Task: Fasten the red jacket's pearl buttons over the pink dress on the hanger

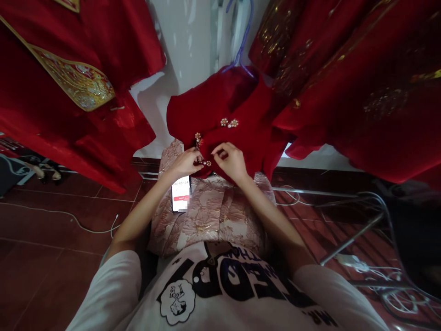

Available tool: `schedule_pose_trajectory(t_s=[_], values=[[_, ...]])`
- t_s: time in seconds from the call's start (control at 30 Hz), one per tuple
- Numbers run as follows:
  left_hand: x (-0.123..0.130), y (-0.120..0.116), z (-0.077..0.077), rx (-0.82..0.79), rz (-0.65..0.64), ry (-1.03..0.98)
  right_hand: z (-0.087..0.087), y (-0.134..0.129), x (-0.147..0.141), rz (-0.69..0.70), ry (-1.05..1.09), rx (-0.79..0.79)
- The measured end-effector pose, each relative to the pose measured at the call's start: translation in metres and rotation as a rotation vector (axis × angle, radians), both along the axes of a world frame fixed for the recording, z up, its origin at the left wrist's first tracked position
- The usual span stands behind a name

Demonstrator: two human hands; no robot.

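Observation:
A dark red garment (220, 101) hangs from a purple hanger (241, 50), its lower part resting over my lap. Pearl-and-gold flower ornaments (229, 122) sit on its front, and another flower ornament (198, 137) lies further left. My left hand (189, 162) is closed on the garment's lower left part, beside a small flower ornament (207, 163) at its fingertips. Just to the right, my right hand (230, 161) is raised over the cloth with thumb and forefinger pinched together; anything between them is too small to make out.
A phone (181, 195) with a lit screen lies on the pink patterned fabric (213, 211) over my lap. Red garments (131, 41) hang at the left and right. A metal-framed chair (354, 236) and white cables (389, 276) are at the right; another cable (76, 220) crosses the left floor.

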State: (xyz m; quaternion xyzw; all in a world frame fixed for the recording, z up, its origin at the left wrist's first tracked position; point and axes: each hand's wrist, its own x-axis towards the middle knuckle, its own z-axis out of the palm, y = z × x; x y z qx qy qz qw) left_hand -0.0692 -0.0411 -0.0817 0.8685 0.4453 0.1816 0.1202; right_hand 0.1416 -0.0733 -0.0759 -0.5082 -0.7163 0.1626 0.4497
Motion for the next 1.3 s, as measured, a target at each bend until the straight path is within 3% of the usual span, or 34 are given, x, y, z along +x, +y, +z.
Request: schedule_pose_trajectory(t_s=[0.17,0.4,0.53,0.7,0.87,1.0,1.1,1.2,1.3], values=[[-0.001,-0.005,-0.002,0.121,-0.119,0.172,0.013,-0.002,0.008,0.013,0.035,0.016],[0.002,-0.002,0.003,0.166,-0.192,0.166,0.011,0.003,0.013,0.076,0.016,-0.082],[0.001,0.0,0.001,0.19,-0.156,0.113,0.008,0.003,0.01,0.132,-0.011,-0.24],[0.0,0.005,-0.007,0.172,-0.074,0.03,0.001,0.004,0.005,0.153,-0.039,-0.315],[0.002,0.005,-0.006,-0.028,-0.021,-0.268,-0.004,0.005,0.005,0.182,-0.087,-0.341],[0.011,0.002,-0.003,-0.357,-0.067,-0.704,-0.003,0.004,0.005,0.205,-0.102,-0.348],[0.018,0.002,-0.002,-0.559,0.03,-1.05,-0.001,0.004,0.006,0.2,-0.101,-0.343],[0.021,0.005,-0.002,-0.61,0.059,-1.248,0.0,0.005,0.009,0.211,-0.069,-0.348],[0.019,0.01,-0.004,-0.578,0.091,-1.234,0.0,0.007,0.012,0.24,-0.038,-0.334]])
